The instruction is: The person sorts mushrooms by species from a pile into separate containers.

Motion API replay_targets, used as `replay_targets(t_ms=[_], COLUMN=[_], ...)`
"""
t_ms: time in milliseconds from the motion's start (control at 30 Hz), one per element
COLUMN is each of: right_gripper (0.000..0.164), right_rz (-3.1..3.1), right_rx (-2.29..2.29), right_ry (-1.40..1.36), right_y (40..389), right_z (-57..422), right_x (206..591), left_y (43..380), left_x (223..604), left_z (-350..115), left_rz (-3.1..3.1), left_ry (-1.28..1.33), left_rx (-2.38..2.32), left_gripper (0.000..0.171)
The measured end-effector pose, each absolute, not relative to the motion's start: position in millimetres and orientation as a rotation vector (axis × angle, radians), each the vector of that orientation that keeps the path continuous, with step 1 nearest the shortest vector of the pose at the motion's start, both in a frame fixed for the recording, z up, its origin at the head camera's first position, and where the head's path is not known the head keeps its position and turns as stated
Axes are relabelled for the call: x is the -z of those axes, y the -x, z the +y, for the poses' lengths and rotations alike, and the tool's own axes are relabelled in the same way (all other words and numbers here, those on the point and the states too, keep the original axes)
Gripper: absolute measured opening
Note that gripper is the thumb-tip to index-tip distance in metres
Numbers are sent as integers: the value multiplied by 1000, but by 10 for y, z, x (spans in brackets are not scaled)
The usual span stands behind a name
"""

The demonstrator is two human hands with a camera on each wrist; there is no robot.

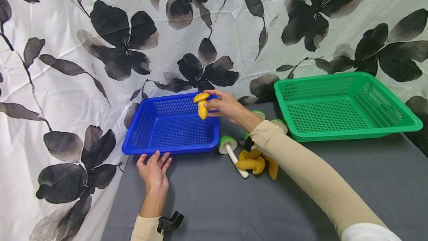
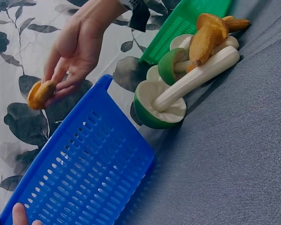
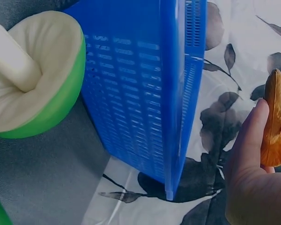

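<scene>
Looks like smooth plastic on the blue basket (image 1: pixel 177 133) and green basket (image 1: pixel 334 111). Appears matt, cloth-like on the worktop (image 1: pixel 214 203).

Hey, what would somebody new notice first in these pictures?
Likely the right hand, pinching a yellow mushroom at the right end of the blue basket. The green basket also stands out on the right, with yellow mushrooms and green-capped mushrooms between the baskets. Behind hangs a white cloth with dark flowers.
</scene>
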State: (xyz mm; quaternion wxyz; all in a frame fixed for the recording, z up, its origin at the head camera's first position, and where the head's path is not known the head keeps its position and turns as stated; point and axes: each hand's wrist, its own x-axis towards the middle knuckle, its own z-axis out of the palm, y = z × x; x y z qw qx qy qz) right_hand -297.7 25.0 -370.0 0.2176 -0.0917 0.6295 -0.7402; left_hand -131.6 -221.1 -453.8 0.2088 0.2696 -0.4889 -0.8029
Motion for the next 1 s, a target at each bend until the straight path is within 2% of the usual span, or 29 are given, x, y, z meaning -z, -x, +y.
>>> replay_targets(t_ms=[1000], right_gripper=[63], right_rz=[1758], right_rx=[1980], right_ry=[114], right_y=[3458], right_z=[-305], right_x=[3848], left_y=[1330], left_x=[4577], left_z=[-2224], left_rz=[-1385], left_ry=[-739], left_rx=[2194], left_gripper=[56])
